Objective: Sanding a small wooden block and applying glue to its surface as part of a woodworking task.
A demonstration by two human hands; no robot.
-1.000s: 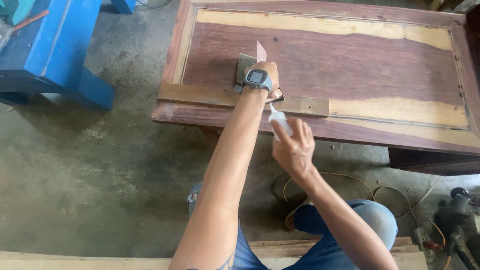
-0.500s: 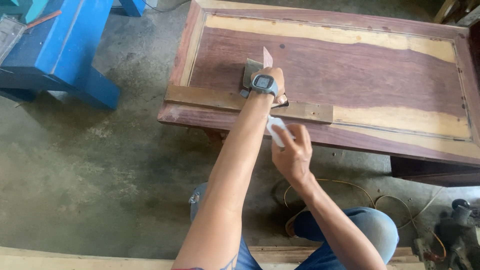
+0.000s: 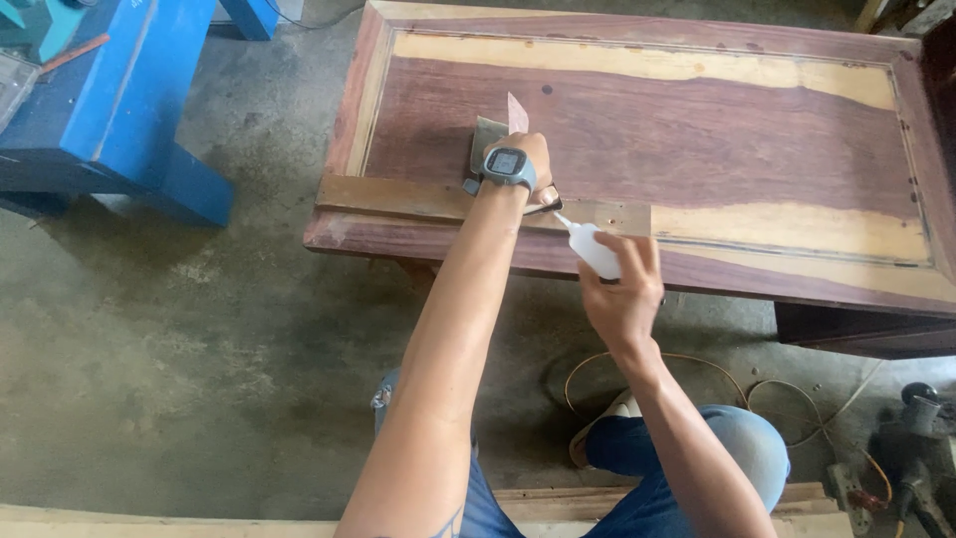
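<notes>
White squeeze bottle tipped onto the wooden strip.
Right hand [image 3: 622,294] wraps its fingers round the bottle [image 3: 596,249], nozzle aimed at the strip [image 3: 438,197] on the wooden panel [image 3: 647,130]; left hand [image 3: 526,159], arm stretched out, presses a card [image 3: 517,112] down. Half a second ago the bottle sat further left, under that wrist.

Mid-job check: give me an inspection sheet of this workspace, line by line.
Surface: reddish-brown wooden panel with pale streaks, lying flat.
Job's things: small white squeeze bottle, nozzle aimed at the thin wooden strip along the panel's near edge; flat tan pad under the left hand.
Clutter: nothing seen on the panel.
Grippers: left hand, wearing a grey wristwatch, presses down on the panel; right hand grips the bottle.
Cables: orange cord looped on the floor.
Surroundings: blue bench, concrete floor, power tool.
</notes>
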